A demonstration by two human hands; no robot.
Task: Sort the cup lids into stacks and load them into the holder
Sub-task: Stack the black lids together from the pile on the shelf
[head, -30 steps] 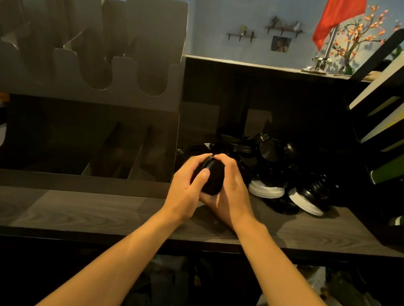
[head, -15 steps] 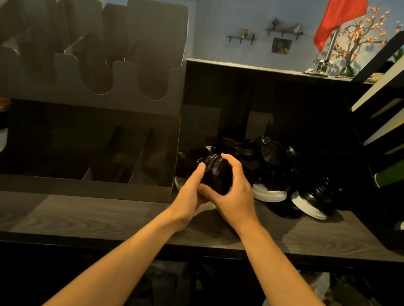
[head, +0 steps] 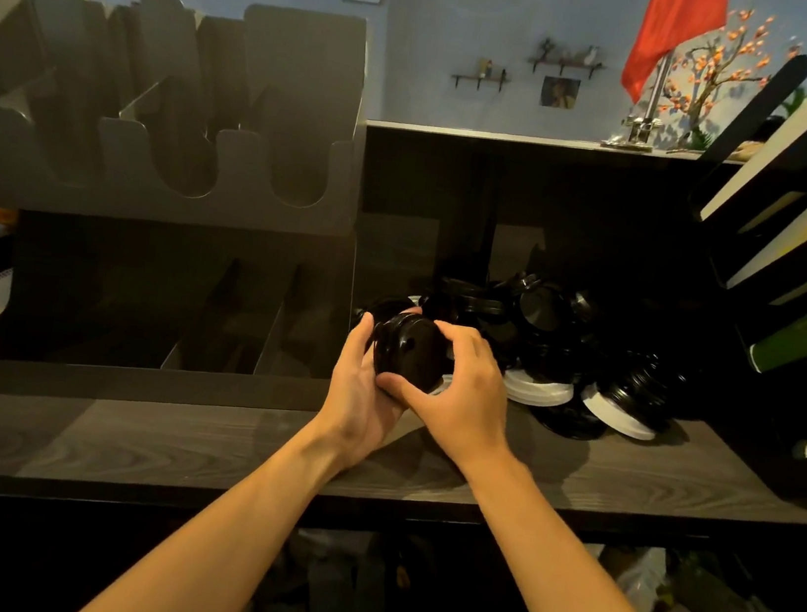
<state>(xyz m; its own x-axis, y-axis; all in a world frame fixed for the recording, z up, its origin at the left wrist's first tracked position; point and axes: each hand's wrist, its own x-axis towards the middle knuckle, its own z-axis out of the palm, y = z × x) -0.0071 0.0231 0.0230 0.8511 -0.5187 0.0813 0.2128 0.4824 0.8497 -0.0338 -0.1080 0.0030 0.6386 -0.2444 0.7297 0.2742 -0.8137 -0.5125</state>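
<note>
Both hands grip one stack of black lids [head: 409, 353] above the dark wood-grain desk [head: 163, 448]: the left hand [head: 359, 393] cups it from the left and below, and the right hand [head: 462, 392] closes over its right side. A loose pile of lids [head: 556, 348] lies just behind and to the right, and the grey holder [head: 163, 158] stands to the left, slots open.

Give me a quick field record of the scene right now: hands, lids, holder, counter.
left hand: cupping the stack of black lids from the left
right hand: gripping the same stack from the right
pile of lids: loose on the counter, right of the hands, mostly black, some white
holder: left of the hands; no lids visible in its slots
</note>
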